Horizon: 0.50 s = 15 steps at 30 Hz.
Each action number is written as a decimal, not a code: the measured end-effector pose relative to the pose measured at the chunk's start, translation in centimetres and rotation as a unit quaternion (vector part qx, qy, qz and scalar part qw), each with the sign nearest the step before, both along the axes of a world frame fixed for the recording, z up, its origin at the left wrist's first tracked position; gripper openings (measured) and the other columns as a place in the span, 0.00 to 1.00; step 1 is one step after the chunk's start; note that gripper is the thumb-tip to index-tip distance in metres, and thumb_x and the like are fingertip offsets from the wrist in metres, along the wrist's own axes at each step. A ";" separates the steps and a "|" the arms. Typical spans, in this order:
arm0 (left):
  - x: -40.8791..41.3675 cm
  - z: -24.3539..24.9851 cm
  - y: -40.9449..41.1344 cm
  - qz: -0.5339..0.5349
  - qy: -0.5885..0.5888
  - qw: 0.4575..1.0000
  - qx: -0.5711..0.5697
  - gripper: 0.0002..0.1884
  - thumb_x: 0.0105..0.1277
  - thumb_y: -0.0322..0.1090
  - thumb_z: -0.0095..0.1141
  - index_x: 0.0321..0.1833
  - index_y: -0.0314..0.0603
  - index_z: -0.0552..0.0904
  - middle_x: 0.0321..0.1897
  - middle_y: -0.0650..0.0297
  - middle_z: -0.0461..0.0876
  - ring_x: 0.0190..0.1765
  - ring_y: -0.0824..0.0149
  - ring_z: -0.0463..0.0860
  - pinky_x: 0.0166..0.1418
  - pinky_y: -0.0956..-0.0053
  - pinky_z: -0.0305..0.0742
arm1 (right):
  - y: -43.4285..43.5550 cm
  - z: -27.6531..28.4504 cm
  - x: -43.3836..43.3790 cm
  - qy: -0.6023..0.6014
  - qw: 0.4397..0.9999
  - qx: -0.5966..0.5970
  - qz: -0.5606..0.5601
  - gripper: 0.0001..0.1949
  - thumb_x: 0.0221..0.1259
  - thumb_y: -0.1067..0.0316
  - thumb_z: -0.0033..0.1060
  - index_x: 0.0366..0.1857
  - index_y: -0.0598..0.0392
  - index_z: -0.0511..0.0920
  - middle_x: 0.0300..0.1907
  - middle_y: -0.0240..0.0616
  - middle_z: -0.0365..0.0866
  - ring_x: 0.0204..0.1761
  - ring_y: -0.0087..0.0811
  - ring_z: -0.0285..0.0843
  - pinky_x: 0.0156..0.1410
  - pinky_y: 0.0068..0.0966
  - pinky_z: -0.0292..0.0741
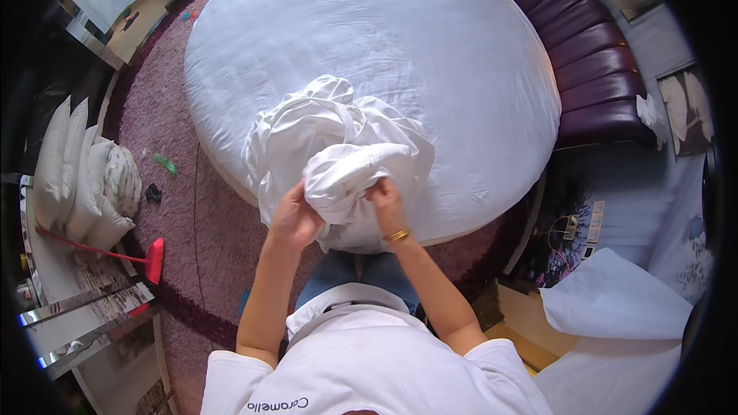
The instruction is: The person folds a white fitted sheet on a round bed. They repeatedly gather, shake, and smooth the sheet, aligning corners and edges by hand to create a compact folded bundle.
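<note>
A large bundle of white fabric [340, 127] lies heaped on the near edge of a round mattress [461, 115] with a white fitted cover. My left hand [295, 216] cups the left side of a gathered fold of this fabric, palm partly turned up. On the fold's right side, my right hand [387, 199] pinches the cloth between thumb and fingers, with gold bangles on the wrist. Part of the fabric hangs over the mattress edge in front of my legs.
A dark maroon padded headboard [599, 69] curves round the mattress's right side. Several white pillows [81, 184] stand at the left, with a red broom [154, 260] beside them. A green item [165, 164] and a small black item [153, 193] lie on the pink rug [167, 98]. White sheeting [617, 300] lies at lower right.
</note>
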<state>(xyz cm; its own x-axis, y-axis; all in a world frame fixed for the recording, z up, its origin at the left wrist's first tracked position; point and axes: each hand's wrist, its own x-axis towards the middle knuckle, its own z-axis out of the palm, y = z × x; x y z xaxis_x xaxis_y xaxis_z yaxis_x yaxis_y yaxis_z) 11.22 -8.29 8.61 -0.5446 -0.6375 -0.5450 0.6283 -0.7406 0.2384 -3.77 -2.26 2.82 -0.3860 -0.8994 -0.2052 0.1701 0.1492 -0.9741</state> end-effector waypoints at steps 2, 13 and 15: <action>1.7 -0.6 -1.1 0.071 -0.080 0.994 -0.017 0.16 0.61 0.36 0.36 0.46 0.30 0.66 0.43 0.55 0.70 0.45 0.63 0.72 0.51 0.66 0.67 | -0.1 2.4 -1.8 -0.080 0.983 0.026 -0.163 0.09 0.52 0.68 0.43 0.34 0.59 0.71 0.28 0.31 0.73 0.32 0.21 0.68 0.39 0.20 0.68; 4.1 -4.0 -4.4 0.086 -0.691 0.589 -0.411 0.12 0.58 0.38 0.45 0.36 0.36 0.65 0.31 0.61 0.66 0.35 0.70 0.65 0.43 0.74 0.64 | 1.1 8.0 -6.6 -0.425 0.885 -0.121 -0.146 0.10 0.53 0.64 0.40 0.30 0.57 0.73 0.31 0.35 0.75 0.37 0.30 0.71 0.47 0.28 0.67; 1.5 -3.3 -1.8 -0.012 -0.598 0.700 -0.390 0.14 0.57 0.39 0.48 0.37 0.37 0.64 0.25 0.63 0.67 0.29 0.69 0.67 0.35 0.74 0.67 | 1.3 7.3 -6.5 -0.437 0.883 -0.125 -0.117 0.11 0.53 0.64 0.40 0.33 0.58 0.72 0.34 0.36 0.75 0.39 0.30 0.71 0.48 0.28 0.67</action>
